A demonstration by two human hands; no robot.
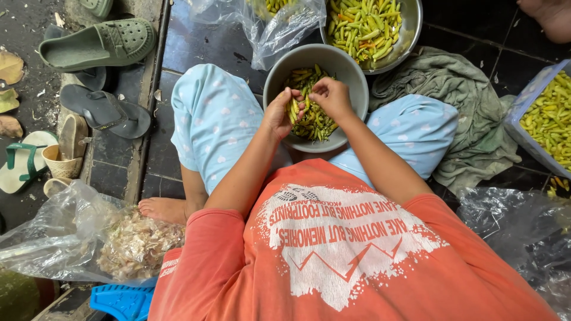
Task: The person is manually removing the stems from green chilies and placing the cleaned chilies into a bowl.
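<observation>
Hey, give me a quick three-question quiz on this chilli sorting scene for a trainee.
1. True or false: both hands, left hand and right hand, are over the grey bowl.
2. What lies in the metal bowl beyond it? A) garlic B) green and yellow chillies C) rice
3. What footwear lies on the floor at the left of the picture?

Key: 1 true. 2 B. 3 green clog and sandals.

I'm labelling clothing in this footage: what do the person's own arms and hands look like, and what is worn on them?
Both arms are bare from above the elbow down. The left hand and right hand have no gloves, and no rings, watch or bracelets show. Short orange sleeves of a T-shirt with a white print cover the upper arms.
</observation>
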